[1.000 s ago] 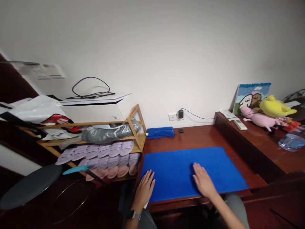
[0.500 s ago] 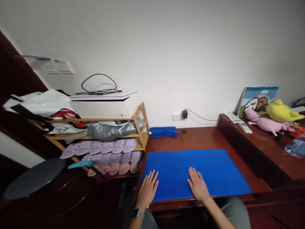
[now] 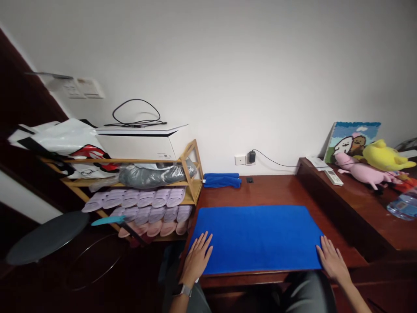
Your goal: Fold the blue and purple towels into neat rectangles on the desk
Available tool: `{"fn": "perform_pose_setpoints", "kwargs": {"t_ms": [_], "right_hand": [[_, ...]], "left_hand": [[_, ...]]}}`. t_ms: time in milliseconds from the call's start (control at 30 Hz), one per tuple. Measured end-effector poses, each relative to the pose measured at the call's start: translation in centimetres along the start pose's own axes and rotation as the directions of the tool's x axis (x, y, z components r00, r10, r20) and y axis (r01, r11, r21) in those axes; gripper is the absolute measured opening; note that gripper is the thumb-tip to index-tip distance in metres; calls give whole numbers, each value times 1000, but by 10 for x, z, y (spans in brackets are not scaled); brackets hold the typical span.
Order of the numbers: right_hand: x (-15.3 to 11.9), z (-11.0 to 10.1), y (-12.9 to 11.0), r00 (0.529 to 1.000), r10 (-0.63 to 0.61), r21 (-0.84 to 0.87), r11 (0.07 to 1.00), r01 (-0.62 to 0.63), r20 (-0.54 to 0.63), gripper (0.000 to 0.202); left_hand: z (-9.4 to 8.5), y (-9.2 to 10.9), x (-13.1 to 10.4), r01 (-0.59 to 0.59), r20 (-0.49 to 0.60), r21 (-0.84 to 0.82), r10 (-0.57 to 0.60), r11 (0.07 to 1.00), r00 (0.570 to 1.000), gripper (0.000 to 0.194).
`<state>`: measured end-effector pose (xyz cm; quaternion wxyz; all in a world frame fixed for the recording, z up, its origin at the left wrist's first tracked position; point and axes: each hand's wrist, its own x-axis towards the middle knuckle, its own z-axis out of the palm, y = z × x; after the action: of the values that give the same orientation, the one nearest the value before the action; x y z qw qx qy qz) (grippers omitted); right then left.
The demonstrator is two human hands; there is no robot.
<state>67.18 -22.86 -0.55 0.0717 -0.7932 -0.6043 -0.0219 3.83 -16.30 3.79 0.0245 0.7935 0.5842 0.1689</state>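
Observation:
A blue cloth [image 3: 260, 237] lies flat on the reddish-brown table [image 3: 273, 187], its near side along the front edge. My left hand [image 3: 197, 257] rests palm down on its near left corner, fingers spread and holding nothing; a watch is on that wrist. At the cloth's right side, my right hand [image 3: 332, 260] lies flat with fingers stretched, its fingertips at the cloth's edge. Farther back, a folded blue cloth [image 3: 222, 180] sits against the wall.
Left of the table stands a wooden rack [image 3: 194, 187] with slippers [image 3: 146, 198] and a white box [image 3: 140, 145]. A raised desk section at right holds a remote [image 3: 334, 177], plush toys [image 3: 363, 169] and a plastic bottle [image 3: 403, 208]. A round stool [image 3: 48, 237] stands far left.
My right hand has moved right, from the middle of the cloth to its right edge. The cloth's near right corner no longer shows sticking out past that hand. My left hand stays at the left corner.

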Motion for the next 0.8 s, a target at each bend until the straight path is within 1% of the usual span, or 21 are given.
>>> {"fn": "perform_pose_setpoints", "kwargs": {"t_ms": [100, 167, 233, 267, 300, 367, 467, 533, 600, 633, 700, 733, 767, 800], "right_hand": [[3, 3, 0, 999, 3, 33, 999, -5, 38, 77], [8, 2, -8, 999, 21, 46, 999, -22, 29, 79], [15, -5, -30, 1000, 5, 68, 998, -4, -4, 81], [19, -10, -47, 999, -25, 85, 996, 26, -22, 81], [23, -16, -70, 997, -67, 107, 992, 70, -33, 80], [33, -31, -126, 986, -164, 160, 973, 166, -30, 76], [47, -49, -227, 947, -319, 258, 917, 304, 20, 69], [54, -56, -296, 901, -431, 321, 861, 395, 47, 67], [61, -57, -358, 843, -533, 367, 801, 472, 79, 65], [63, -56, -385, 814, -574, 386, 775, 501, 94, 65], [67, -51, -429, 767, -630, 413, 736, 537, 123, 65], [69, -48, -445, 753, -644, 420, 726, 544, 137, 66], [70, -44, -456, 744, -651, 423, 722, 547, 150, 66], [71, -40, -462, 740, -653, 423, 723, 546, 161, 67]], "left_hand": [[-2, -6, 4, 25, -13, -16, -25, 1000, 1000, 48], [-6, -11, 14, 52, -41, -16, -52, 999, 998, 45], [-12, -15, 33, 58, -82, -11, -59, 998, 995, 44], [-14, -17, 45, 52, -101, -9, -53, 999, 994, 44], [-16, -18, 58, 45, -114, -5, -45, 999, 992, 45], [-17, -21, 86, 35, -119, 7, -33, 999, 992, 47], [-7, -27, 121, 19, -85, 33, -16, 999, 996, 52], [5, -34, 132, 17, -47, 52, -15, 999, 999, 54], [17, -42, 135, 40, -18, 68, -39, 997, 999, 56], [22, -45, 134, 54, -9, 75, -54, 996, 999, 57], [28, -51, 132, 73, -6, 85, -72, 994, 997, 58], [30, -53, 131, 74, -7, 88, -74, 993, 997, 58], [30, -54, 130, 72, -8, 89, -71, 993, 997, 59], [31, -54, 129, 68, -10, 90, -68, 994, 998, 59]]}}
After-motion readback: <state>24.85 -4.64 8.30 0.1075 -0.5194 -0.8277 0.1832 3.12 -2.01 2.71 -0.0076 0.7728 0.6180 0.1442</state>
